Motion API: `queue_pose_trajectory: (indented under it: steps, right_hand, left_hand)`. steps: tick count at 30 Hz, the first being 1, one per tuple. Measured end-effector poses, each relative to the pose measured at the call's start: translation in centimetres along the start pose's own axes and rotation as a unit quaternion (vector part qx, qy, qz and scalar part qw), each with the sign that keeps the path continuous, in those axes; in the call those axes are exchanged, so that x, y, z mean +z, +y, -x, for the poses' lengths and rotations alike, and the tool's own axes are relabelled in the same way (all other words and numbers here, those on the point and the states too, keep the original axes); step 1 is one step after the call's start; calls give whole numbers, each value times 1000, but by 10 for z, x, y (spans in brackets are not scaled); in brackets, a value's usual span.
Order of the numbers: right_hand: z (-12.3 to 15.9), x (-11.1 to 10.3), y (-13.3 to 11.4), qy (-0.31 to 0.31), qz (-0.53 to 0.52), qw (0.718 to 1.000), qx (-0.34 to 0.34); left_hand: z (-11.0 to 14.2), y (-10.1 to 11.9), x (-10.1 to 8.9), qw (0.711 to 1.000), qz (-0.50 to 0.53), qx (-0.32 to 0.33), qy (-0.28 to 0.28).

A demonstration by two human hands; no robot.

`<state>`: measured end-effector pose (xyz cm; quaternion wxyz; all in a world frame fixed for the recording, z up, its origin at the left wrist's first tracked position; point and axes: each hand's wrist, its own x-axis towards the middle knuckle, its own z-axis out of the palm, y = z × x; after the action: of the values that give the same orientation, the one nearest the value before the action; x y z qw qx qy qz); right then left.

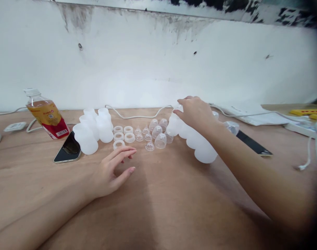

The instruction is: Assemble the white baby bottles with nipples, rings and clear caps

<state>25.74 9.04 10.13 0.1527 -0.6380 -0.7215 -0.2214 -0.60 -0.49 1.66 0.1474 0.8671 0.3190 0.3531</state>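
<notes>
My left hand (114, 172) hovers low over or rests on the table, fingers apart and holding nothing. In front of it lie several white screw rings (129, 137), several clear silicone nipples (149, 145) and several clear dome caps (160, 140). Left of the rings stand several frosted white baby bottles (89, 139) with no caps on. At the right, my right hand (196, 111) has its thumb and fingers around the clear top of a baby bottle (174, 124) at the back of a row. The nearer bottles (205, 154) are partly covered by my right forearm.
A drink bottle (50, 118) and a phone (67, 150) are on the left, near white adapters (15, 126). At right lie a dark flat object (253, 143), white paper (248, 113), yellow items (306, 113) and cords (309, 152). The wall (137, 62) runs behind.
</notes>
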Motion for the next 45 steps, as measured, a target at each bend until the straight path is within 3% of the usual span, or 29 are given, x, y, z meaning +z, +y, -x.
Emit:
queue_pose_trajectory:
  steps: [5,8,11,13,15,17,24,35,45]
  right_hand:
    - [10,-7,-10,73,-66,995,-31]
    - [43,-8,-35,85,-182,973,-113]
    - [89,4,-61,-67,-266,920,-280]
    - [113,15,-71,-157,-287,889,-319]
    - [125,25,-74,-218,-291,878,-312]
    - [126,30,-73,-239,-292,877,-298]
    - [120,26,-72,-229,-294,879,-298]
    - [122,27,-71,-224,-303,876,-302]
    - [122,26,-73,-235,-286,877,-306]
  left_hand:
    - [1,0,1,999,-49,-10,-7]
    - [4,0,-1,989,-131,-7,-67]
    - [6,0,-4,971,-187,6,-151]
    - [7,-1,-5,961,-193,12,-199]
    - [7,-3,-5,955,-180,11,-235]
    - [7,-4,-4,953,-169,0,-251]
    - [6,-5,0,943,-181,-28,-276]
    - [9,-8,1,955,-166,-19,-245]
    - [5,-2,0,941,-180,-36,-285]
